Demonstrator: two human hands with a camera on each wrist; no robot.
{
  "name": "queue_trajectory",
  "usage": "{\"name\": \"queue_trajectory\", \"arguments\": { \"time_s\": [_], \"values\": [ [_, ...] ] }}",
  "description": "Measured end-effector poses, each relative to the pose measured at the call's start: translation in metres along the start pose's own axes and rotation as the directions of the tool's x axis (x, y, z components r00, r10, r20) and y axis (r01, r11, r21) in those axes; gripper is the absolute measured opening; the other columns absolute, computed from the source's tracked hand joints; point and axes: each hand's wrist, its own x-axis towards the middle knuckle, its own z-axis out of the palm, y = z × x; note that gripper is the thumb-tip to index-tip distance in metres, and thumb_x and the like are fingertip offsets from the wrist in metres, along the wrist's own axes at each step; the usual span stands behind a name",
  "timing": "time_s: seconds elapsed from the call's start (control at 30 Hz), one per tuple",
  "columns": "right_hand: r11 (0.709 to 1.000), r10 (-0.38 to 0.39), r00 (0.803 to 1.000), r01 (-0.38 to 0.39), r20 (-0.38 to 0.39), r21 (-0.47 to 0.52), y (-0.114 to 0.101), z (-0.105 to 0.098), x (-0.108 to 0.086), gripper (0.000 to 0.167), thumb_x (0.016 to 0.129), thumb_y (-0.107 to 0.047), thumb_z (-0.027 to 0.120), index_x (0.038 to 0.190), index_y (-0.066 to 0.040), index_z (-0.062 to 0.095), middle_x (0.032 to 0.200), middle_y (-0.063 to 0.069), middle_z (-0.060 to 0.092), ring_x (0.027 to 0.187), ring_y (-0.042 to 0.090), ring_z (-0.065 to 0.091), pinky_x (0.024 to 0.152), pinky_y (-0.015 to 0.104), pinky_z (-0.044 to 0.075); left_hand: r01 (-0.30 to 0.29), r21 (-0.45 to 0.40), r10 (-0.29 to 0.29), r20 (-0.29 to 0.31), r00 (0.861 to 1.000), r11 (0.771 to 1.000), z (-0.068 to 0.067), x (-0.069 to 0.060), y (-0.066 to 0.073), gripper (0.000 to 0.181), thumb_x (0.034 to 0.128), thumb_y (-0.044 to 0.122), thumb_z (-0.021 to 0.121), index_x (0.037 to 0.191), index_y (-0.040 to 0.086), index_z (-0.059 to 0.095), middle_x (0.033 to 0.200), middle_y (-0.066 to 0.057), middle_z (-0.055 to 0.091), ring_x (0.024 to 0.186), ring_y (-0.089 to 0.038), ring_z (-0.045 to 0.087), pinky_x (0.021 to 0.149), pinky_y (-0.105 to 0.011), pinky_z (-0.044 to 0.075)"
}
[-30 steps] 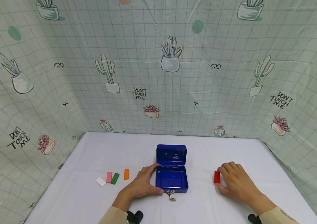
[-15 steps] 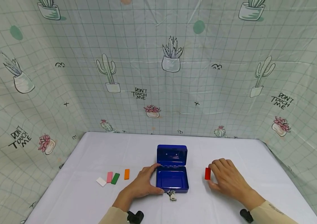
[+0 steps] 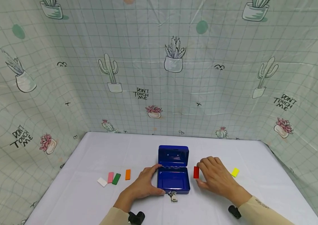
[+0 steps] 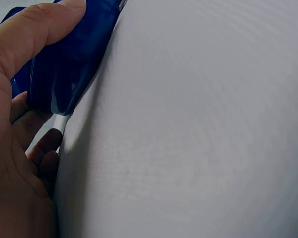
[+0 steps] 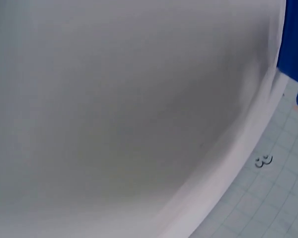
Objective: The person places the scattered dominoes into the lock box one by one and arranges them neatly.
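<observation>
A blue metal box (image 3: 173, 180) stands with its lid raised and its inside bare. My left hand (image 3: 142, 186) grips its left side, thumb at the front corner and fingers by the hinge; in the left wrist view the thumb of that hand (image 4: 15, 54) lies on the blue box (image 4: 64, 59). Just right of the box, my right hand (image 3: 217, 178) pinches a red block (image 3: 196, 172) between thumb and fingers, apart from the box. The right wrist view shows part of the blue box (image 5: 295, 44) but not the hand.
Left of the box lie a white block (image 3: 102, 182), a pink block (image 3: 110, 177), a green block (image 3: 116, 179) and an orange block (image 3: 128, 174). A yellow block (image 3: 235, 172) lies beyond the right forearm. Keys or a lock (image 3: 173, 196) hang at the box's front.
My right hand has moved left with the red block, close to the box, and the yellow block has come into view behind it. The left hand stays on the box.
</observation>
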Motion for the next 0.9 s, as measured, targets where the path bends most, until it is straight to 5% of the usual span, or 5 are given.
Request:
{"name": "queue_trajectory", "arguments": {
  "time_s": [0.9],
  "values": [
    [0.991,-0.131,0.991,0.131,0.032,0.009,-0.061,0.024,0.064,0.047,0.091,-0.056,0.072,0.108,-0.012,0.071,0.098,0.001,0.062,0.091,0.022,0.052,0.077,0.035,0.039,-0.023,-0.028,0.024,0.033,0.999,0.999,-0.004,0.002,-0.003,0.108,0.0758,0.047,0.094,0.163,0.02,0.036,0.165,-0.012,0.044,0.149,-0.043,0.039,0.12,-0.068,0.032]
  ]
}}
